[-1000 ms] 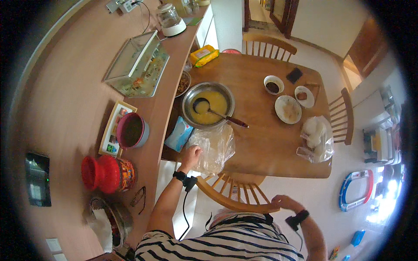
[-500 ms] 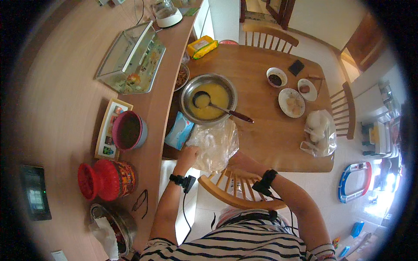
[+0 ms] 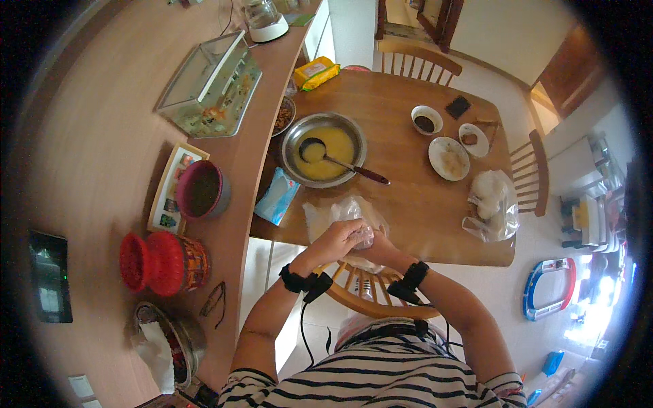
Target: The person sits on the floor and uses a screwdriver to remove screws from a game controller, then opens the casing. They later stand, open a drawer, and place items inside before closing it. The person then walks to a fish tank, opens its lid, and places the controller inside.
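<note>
A clear plastic bag (image 3: 318, 216) lies at the table's near edge, its top bunched up. My left hand (image 3: 336, 241) is closed round the gathered part from the left. From the right, my right hand (image 3: 384, 251) meets it at the same bunch; its fingers are partly hidden by the plastic. What the bag contains, if anything, I cannot make out. Just beyond stands a steel basin (image 3: 291, 166) of yellow liquid, with a dark-handled ladle (image 3: 371, 175) resting across its rim. A blue-and-white soft packet (image 3: 277, 197) lies left of the bag.
To the right are a bowl of dark sauce (image 3: 427, 121), two white dishes and a knotted white plastic bag (image 3: 493, 207). A yellow packet (image 3: 316, 73) sits at the far left corner. A wooden chair (image 3: 354, 299) stands against my front; a sideboard (image 3: 235, 251) borders the left.
Both hands have come together over the bag; my left hand moved right from its left edge. The plastic, spread flatter before, is now bunched between them.
</note>
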`<state>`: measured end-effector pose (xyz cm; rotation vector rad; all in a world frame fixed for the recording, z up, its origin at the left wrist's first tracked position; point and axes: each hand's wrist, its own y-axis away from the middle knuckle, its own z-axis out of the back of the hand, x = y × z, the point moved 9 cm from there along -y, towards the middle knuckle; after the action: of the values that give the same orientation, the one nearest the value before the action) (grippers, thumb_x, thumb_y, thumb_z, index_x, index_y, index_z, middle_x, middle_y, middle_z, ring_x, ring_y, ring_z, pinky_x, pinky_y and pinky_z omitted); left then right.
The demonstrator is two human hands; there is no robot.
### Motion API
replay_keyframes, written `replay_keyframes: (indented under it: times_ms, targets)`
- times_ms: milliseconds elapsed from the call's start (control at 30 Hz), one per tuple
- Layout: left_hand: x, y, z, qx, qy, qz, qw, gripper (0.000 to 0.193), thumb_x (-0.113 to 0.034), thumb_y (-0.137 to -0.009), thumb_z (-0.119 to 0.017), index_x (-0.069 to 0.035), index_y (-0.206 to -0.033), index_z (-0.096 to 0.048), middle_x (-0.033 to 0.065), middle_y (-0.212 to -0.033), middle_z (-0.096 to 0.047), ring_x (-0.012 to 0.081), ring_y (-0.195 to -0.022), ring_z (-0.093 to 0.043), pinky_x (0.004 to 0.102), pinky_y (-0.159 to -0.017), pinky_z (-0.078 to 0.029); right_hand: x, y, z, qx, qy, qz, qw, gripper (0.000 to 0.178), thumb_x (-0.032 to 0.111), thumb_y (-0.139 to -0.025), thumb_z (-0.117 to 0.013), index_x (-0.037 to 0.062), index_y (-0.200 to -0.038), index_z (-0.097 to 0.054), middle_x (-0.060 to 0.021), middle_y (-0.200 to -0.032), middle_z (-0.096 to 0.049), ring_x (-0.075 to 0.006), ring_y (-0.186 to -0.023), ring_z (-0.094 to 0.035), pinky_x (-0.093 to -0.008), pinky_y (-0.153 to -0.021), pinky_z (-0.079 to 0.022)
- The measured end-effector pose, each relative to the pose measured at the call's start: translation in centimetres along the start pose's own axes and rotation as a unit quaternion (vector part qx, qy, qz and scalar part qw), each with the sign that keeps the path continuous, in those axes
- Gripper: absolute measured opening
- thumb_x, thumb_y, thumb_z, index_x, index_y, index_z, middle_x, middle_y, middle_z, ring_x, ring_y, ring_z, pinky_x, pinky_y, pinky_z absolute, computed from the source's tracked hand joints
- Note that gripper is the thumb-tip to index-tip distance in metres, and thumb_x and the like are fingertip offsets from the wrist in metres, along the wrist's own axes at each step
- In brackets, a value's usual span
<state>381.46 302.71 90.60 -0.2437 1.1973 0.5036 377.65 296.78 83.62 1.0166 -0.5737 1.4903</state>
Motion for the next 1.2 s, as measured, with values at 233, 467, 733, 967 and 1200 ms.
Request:
replay_keyframes:
  times_ms: [233,467,733,967,1200]
  targets:
    - [-4.3,2.4,6.9,-0.165,0.013,-0.102,0.981,0.067,-0.024,-0.079,-0.077,-0.013,-0.138,-0.046,0.0123,-0.140,-0.044,0.0283,-0.122,-0.052,0.0399,-0.102,-0.043,-2.6,2.9,6.5,-0.169,-0.140,-0.039,0.975,0.039,0.024,-0.083,-0.072,0.0046,-0.115,-0.060,-0.0147,-0.099,-0.068,-0.0280,-0.092,-0.065,-0.0390,-0.080,-0.050]
    - [-3.8,0.9,-3.1,0.082,-0.185,-0.128,0.971,0.100,-0.033,-0.073,-0.080,-0.018,-0.153,-0.021,0.0212,-0.145,-0.038,0.0366,-0.132,-0.040,0.0434,-0.107,-0.035,-0.4,3.7,7.1,-0.049,-0.035,-0.014,0.998,0.028,0.013,-0.078,-0.068,0.0029,-0.104,-0.064,-0.0186,-0.091,-0.069,-0.0296,-0.073,-0.064,-0.0403,-0.070,-0.051]
    - [1.3,-0.6,-5.5,0.027,-0.143,-0.054,0.988,0.060,-0.021,-0.083,-0.072,-0.010,-0.136,-0.048,0.0181,-0.123,-0.059,0.0327,-0.109,-0.058,0.0383,-0.093,-0.047,1.0,5.6,10.7,-0.089,0.024,-0.127,0.988,0.030,0.018,-0.075,-0.073,0.0014,-0.100,-0.065,-0.0140,-0.077,-0.067,-0.0276,-0.067,-0.062,-0.0367,-0.067,-0.051]
    - [8.6,2.1,-0.7,-0.199,0.479,0.097,0.849,0.042,-0.018,-0.089,-0.065,-0.002,-0.126,-0.054,0.0111,-0.119,-0.061,0.0243,-0.110,-0.059,0.0384,-0.098,-0.045,5.9,9.5,16.8,-0.267,0.055,0.086,0.958,0.023,0.015,-0.083,-0.072,0.0021,-0.102,-0.067,-0.0120,-0.097,-0.068,-0.0215,-0.085,-0.065,-0.0303,-0.080,-0.050]
    - [23.8,7.6,-1.2,-0.285,0.642,0.251,0.666,0.036,-0.025,-0.093,-0.061,-0.005,-0.122,-0.056,0.0096,-0.115,-0.063,0.0221,-0.109,-0.059,0.0420,-0.094,-0.049,-0.9,17.4,19.2,-0.270,-0.156,-0.126,0.942,0.016,0.011,-0.089,-0.065,-0.0017,-0.098,-0.067,-0.0063,-0.091,-0.069,-0.0118,-0.085,-0.063,-0.0268,-0.078,-0.051]
